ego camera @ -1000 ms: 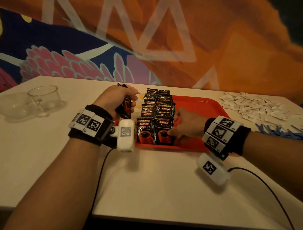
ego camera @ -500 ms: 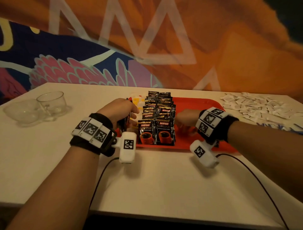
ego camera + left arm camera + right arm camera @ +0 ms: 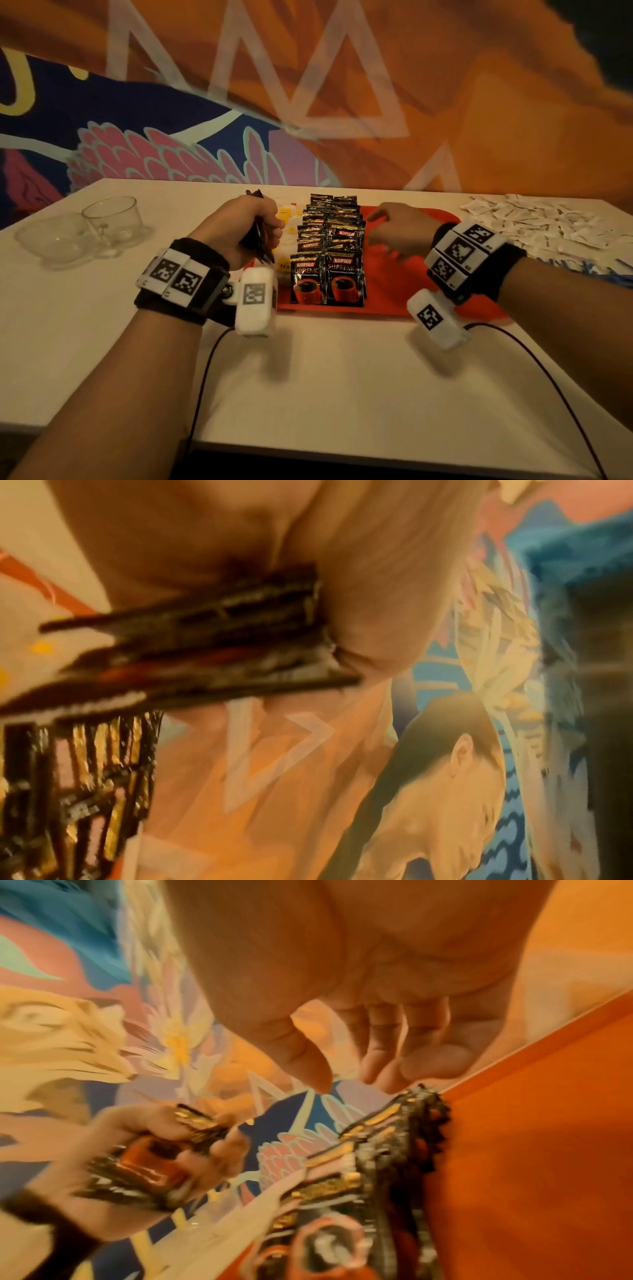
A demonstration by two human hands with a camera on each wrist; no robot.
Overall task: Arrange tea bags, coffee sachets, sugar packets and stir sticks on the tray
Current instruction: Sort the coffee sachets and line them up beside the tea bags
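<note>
A red tray lies on the white table. Two overlapping rows of black coffee sachets run front to back along its left half. Yellow tea bags lie just left of them, partly hidden. My left hand grips a bundle of coffee sachets upright over the tray's left edge. My right hand hovers over the bare red middle, right of the sachet rows, fingers relaxed and holding nothing. White sugar packets are heaped on the table at the right, blue stir sticks beside them.
Two clear glass cups stand on the table at the far left. A painted mural wall rises behind the table. Cables from the wrist cameras trail across the near table surface.
My right hand has left the front sachets and lifted back over the tray's middle. My left hand still holds its bundle, now a little nearer me.
</note>
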